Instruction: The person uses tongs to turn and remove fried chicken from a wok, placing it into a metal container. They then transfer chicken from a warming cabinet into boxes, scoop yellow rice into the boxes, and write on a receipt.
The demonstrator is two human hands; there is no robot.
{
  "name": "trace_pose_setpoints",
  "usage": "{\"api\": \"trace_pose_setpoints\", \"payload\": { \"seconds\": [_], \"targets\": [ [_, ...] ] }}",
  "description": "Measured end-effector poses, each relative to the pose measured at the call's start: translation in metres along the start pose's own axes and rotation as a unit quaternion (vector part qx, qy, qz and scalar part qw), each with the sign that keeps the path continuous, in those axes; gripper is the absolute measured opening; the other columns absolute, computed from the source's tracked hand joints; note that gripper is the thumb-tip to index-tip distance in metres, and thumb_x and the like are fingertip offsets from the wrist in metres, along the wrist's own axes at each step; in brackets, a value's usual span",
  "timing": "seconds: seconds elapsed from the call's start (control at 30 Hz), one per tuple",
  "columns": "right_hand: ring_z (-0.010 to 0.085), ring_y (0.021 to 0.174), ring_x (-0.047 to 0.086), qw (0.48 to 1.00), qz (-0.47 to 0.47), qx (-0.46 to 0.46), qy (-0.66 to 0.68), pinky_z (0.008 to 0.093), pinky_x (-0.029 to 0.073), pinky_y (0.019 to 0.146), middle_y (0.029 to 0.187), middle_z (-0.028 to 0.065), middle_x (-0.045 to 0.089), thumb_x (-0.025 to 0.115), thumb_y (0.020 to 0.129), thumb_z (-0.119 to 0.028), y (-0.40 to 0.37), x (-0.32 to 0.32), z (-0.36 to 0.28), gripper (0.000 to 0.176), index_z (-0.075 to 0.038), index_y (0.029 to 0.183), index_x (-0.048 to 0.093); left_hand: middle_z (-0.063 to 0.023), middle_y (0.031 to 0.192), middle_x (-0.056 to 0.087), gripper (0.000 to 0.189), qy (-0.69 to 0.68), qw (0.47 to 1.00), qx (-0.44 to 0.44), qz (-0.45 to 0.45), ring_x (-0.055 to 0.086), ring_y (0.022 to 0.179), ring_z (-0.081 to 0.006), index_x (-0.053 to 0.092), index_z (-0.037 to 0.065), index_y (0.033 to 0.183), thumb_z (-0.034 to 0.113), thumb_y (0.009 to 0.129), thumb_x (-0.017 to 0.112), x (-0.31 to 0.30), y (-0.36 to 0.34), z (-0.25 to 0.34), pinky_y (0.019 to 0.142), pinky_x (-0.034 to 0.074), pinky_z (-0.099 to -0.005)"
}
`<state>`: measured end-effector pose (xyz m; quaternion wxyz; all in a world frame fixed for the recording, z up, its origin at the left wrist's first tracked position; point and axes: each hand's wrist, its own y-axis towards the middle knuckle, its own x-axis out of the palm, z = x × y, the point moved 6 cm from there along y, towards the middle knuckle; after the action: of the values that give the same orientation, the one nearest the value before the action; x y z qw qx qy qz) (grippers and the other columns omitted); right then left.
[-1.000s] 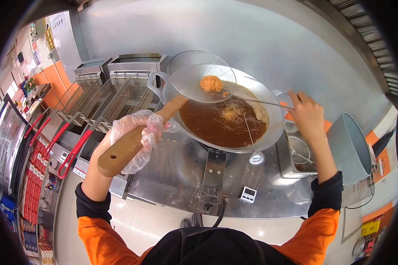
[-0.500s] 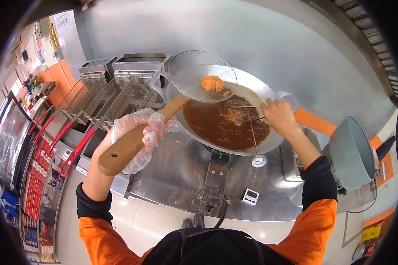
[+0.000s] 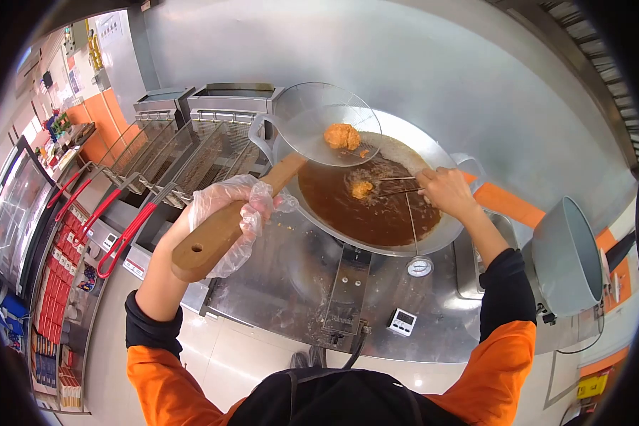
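Observation:
My left hand (image 3: 238, 213), in a clear plastic glove, is wrapped round the wooden handle (image 3: 209, 241) of a round mesh strainer (image 3: 305, 113). A golden fried piece (image 3: 341, 136) and a small crumb lie on the mesh, over the far left part of a wok (image 3: 444, 238) of brown oil (image 3: 334, 206). My right hand (image 3: 444, 190), bare, holds long thin tongs or chopsticks (image 3: 399, 191) over the oil. Near their tips a second golden piece (image 3: 362, 189) shows at the surface; whether they touch it I cannot tell.
A dial thermometer (image 3: 419, 267) hangs at the wok's front edge. A white timer (image 3: 402, 321) lies on the steel counter (image 3: 277, 305). Fryer baskets (image 3: 216, 153) with red handles (image 3: 126, 248) are at left. A large grey pot (image 3: 564, 259) and a steel container (image 3: 476, 273) stand at right.
The second piece now shows more clearly at the oil surface, left of its earlier place. The right hand's tool tips have come closer together. The strainer still holds its piece.

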<state>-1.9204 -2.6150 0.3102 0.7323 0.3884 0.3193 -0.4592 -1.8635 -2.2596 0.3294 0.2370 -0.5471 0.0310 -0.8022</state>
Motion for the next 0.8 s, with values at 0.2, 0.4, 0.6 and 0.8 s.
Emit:
{"api": "trace_pose_setpoints", "payload": {
  "seconds": [0.2,0.4,0.6,0.8],
  "targets": [
    [0.0297,0.083,0.064,0.975,-0.073,0.115,0.176,0.0415,0.047,0.072,0.086,0.0093,0.067,0.069,0.078,-0.034,-0.022,-0.013,0.025,0.033,-0.009,0.100,0.066,-0.0004,0.078,0.047,0.031,0.039,0.999,0.031,0.005,0.045,0.062,-0.0048,0.040,-0.013,0.121,0.006,0.096,0.039,0.002,0.001,0.002,0.056,0.044,-0.0172],
    [0.0301,0.089,0.064,0.932,-0.116,0.183,0.291,0.0417,0.046,0.082,0.090,0.0120,0.069,0.070,0.078,-0.038,-0.043,-0.026,0.039,0.037,-0.009,0.101,0.069,-0.0009,0.078,0.047,0.030,0.101,0.994,0.046,-0.006,0.045,0.063,-0.0047,0.044,-0.015,0.116,0.007,0.096,0.042,-0.005,0.006,0.005,0.055,0.043,-0.0172],
    [0.0318,0.091,0.064,0.927,-0.030,0.204,0.312,0.0395,0.046,0.084,0.093,0.0140,0.069,0.071,0.077,-0.038,-0.067,-0.043,0.062,0.040,-0.007,0.103,0.068,-0.0011,0.077,0.048,0.029,0.024,1.000,0.013,0.015,0.046,0.062,-0.0050,0.045,-0.014,0.115,0.006,0.095,0.043,-0.010,0.011,-0.003,0.055,0.044,-0.0178],
    [0.0331,0.087,0.065,0.936,0.003,0.247,0.250,0.0386,0.049,0.079,0.093,0.0149,0.069,0.071,0.078,-0.038,-0.052,-0.095,0.080,0.041,-0.006,0.103,0.068,-0.0006,0.075,0.048,0.025,0.093,0.995,0.010,0.022,0.047,0.060,-0.0045,0.046,-0.010,0.113,0.006,0.094,0.042,0.004,0.004,-0.019,0.054,0.045,-0.0169]
  ]
}}
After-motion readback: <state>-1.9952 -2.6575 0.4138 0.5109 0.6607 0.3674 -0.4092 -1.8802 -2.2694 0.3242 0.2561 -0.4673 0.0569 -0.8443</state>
